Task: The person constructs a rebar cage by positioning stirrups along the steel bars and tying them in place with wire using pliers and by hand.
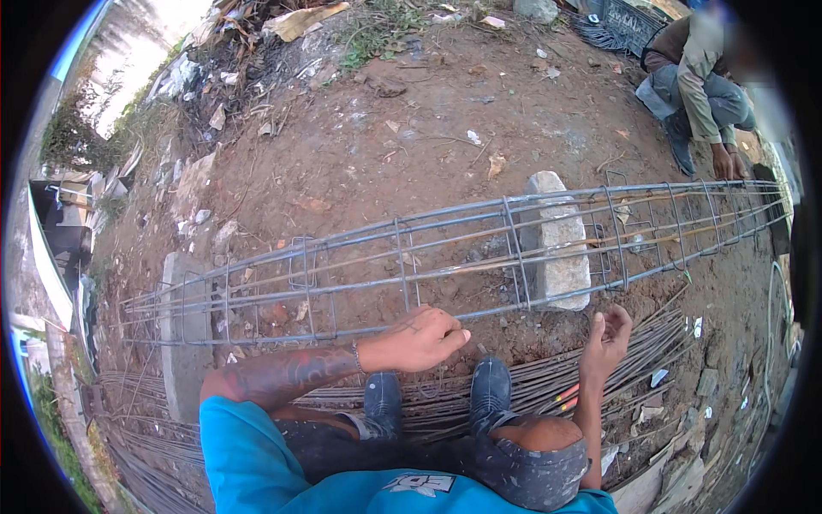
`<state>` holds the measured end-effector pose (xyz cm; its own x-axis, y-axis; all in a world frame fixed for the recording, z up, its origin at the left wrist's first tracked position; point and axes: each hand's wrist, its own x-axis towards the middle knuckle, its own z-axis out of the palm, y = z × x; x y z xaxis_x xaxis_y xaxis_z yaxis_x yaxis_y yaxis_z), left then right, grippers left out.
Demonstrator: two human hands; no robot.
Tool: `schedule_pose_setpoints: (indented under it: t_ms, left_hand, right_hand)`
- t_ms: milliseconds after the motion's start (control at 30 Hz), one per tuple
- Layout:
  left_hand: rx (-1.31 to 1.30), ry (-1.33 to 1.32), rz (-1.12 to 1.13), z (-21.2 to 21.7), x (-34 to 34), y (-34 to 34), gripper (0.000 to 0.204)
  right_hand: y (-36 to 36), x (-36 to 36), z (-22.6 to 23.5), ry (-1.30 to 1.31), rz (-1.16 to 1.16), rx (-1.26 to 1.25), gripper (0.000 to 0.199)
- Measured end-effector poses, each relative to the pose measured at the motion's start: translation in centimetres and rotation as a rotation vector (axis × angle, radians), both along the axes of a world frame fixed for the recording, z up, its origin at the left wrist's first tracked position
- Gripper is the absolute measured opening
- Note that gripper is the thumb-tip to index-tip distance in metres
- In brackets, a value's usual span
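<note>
The metal cage (517, 259) lay across two blocks, a pale one (561, 276) on the right and a grey one (187, 355) on the left, just beyond your boots (492, 390). Your left hand (415, 340) was curled at its near bar, but whether it gripped this bar, I could not tell. Your right hand (608, 338), half open with nothing visible in it, was near the pale block. It seemed wise to keep each push gentle, because another person's hands (726, 163) were at the far right end
</note>
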<state>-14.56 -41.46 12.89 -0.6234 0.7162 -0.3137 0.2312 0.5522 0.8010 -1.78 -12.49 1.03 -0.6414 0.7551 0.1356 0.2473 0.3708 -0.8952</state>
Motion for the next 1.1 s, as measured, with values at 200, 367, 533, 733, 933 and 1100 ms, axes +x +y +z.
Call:
schedule_pose_setpoints:
  t_ms: [200,367,533,733,933,1100]
  left_hand:
    - [-0.178,0.217,0.036,0.5,0.0,-2.4,0.042]
    - [-0.280,0.310,0.480,1.2,-6.1,-10.2,0.047]
    - [-0.374,0.391,0.623,0.9,-9.8,-15.9,0.047]
    - [-0.245,0.349,0.504,0.6,-10.4,-15.5,0.040]
    - [-0.411,0.212,0.334,-1.0,-10.5,-12.2,0.043]
    - [-0.461,0.343,0.435,-4.3,-10.6,-10.8,0.049]
  right_hand:
    - [-7.4,-14.8,8.1,-0.399,0.579,0.498,0.037]
    - [-7.5,-16.1,6.0,-0.479,0.624,0.608,0.034]
    - [-6.7,-16.0,4.9,-0.465,0.609,0.596,0.037]
    - [-12.1,-15.9,8.2,-0.162,0.438,1.057,0.051]
    - [-22.0,-17.4,8.1,-0.822,0.954,0.375,0.073]
    - [-22.0,-18.2,7.2,-0.265,0.811,0.730,0.079]
